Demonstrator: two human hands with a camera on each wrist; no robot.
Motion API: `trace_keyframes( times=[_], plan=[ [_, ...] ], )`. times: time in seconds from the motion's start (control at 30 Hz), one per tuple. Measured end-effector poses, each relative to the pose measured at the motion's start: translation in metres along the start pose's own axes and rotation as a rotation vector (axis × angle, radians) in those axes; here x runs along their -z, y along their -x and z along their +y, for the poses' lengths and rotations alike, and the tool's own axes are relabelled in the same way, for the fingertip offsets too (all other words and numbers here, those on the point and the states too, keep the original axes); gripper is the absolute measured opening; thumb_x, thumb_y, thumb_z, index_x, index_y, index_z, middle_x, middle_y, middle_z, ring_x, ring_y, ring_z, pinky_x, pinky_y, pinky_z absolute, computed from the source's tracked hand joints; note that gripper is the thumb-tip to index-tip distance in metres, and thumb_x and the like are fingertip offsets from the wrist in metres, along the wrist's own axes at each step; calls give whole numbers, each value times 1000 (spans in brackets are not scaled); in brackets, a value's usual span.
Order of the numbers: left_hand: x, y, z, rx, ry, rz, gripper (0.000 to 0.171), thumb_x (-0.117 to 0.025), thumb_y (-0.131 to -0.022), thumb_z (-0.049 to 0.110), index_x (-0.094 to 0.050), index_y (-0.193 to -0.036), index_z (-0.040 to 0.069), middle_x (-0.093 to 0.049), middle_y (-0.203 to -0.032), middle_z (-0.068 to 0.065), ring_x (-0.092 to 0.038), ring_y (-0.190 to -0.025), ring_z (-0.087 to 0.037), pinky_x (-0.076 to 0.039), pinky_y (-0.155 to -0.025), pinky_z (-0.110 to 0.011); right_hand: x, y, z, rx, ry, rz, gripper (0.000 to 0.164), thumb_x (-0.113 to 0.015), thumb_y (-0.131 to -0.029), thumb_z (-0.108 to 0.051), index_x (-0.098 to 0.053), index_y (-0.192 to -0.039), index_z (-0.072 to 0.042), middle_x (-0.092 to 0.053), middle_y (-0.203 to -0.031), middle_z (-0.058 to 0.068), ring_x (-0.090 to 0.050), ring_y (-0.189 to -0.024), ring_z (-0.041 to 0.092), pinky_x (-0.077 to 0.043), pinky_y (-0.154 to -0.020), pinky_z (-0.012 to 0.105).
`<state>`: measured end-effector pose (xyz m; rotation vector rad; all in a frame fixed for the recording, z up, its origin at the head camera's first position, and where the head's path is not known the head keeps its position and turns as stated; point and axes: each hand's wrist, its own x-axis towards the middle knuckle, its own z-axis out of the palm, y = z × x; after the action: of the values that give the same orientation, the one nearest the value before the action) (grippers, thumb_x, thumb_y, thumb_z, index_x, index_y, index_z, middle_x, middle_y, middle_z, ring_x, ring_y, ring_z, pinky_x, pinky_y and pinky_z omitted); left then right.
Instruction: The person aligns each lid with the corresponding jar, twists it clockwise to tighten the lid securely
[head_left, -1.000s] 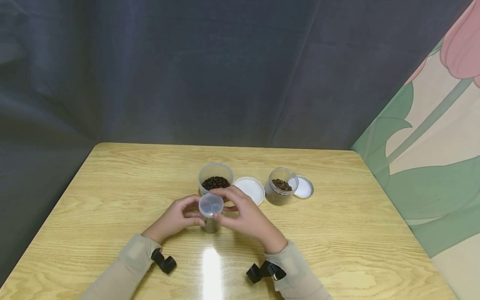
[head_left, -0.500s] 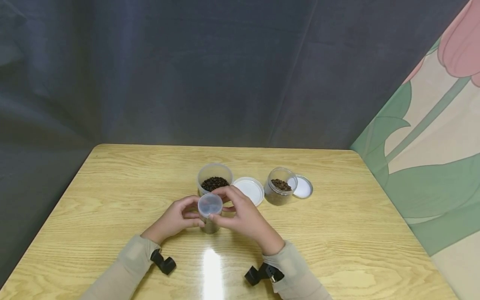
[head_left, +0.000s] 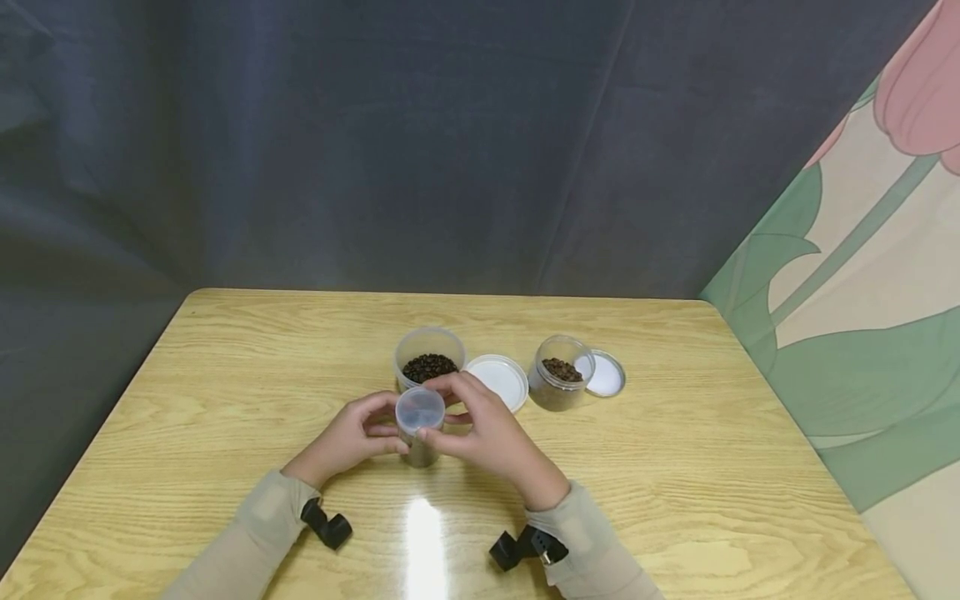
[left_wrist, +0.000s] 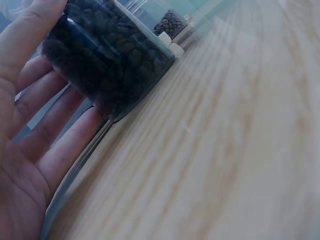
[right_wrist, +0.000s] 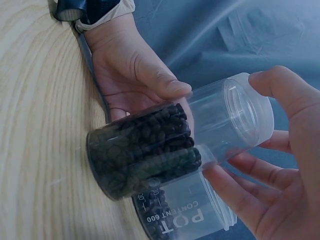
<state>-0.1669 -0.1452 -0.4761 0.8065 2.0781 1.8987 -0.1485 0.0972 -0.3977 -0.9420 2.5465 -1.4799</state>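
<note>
A clear cylindrical jar [head_left: 422, 454], about half full of dark coffee beans, stands upright on the table in front of me in the head view. Its translucent plastic lid [head_left: 420, 408] covers the top. My left hand [head_left: 351, 437] holds the jar's side, thumb in front and fingers behind. From the other side, my right hand [head_left: 487, 432] grips the lid at its edge. In the right wrist view, the right thumb lies on the lid [right_wrist: 264, 107] and the other fingers are spread below it. The beans [left_wrist: 117, 50] fill the lower jar in the left wrist view.
Just behind the jar stands a lidless round tub [head_left: 430, 335] of dark beans, printed "POT" in the right wrist view. A white lid [head_left: 498, 379] lies to its right. Farther right are an uncapped jar [head_left: 555, 396] of brown pieces and its lid [head_left: 609, 375].
The right hand has shifted slightly to the left, its thumb moving a little along the lid's front edge. The left hand and the jar have stayed in place.
</note>
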Motion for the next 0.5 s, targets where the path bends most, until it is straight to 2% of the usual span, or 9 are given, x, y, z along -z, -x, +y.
trace_keyframes(
  times=[0.3, 0.5],
  plan=[
    [6, 3, 1, 37, -24, 12, 61, -84, -80, 4, -56, -133, -8, -56, -133, -29, -66, -109, -8, -59, -96, -32, -4, -1, -1, -19, -63, -4, 57, -81, -89, -21, -55, -139, -12, -60, -124, 1, -61, -113, 21, -60, -91, 27],
    [14, 4, 1, 33, -24, -3, 60, -84, -80, 3, -56, -132, -12, -57, -131, -32, -66, -107, -8, -59, -95, -32, -9, 1, -2, -12, -79, 9, 63, -85, -85, -17, -54, -139, -9, -60, -126, 2, -61, -115, 19, -58, -94, 25]
  ],
)
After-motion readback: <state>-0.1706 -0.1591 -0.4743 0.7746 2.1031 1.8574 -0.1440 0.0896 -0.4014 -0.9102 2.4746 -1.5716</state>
